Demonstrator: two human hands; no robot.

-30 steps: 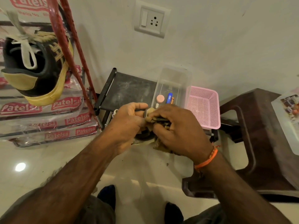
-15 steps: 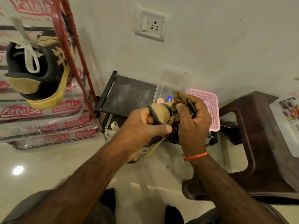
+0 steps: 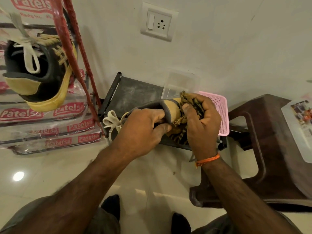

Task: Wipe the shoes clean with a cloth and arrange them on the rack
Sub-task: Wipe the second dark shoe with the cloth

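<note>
1. Gripping a shoe (image 3: 170, 107) at its heel, the left hand (image 3: 141, 129) holds it above the low black rack (image 3: 135, 93).
2. Right hand (image 3: 200, 122), its grip clenched round a cloth (image 3: 194, 102), presses it on the heel.
3. Farther left, a second shoe (image 3: 38, 73) sits on the red rack (image 3: 70, 39).
4. Pink basket (image 3: 221, 112) by the wall.

Frayed woven cloth (image 3: 194, 105); glossy floor tiles (image 3: 50, 166).

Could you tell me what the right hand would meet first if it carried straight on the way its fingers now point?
The right hand grips the cloth against the shoe's tan heel, so it would meet the heel first, then probably the left hand.
</note>
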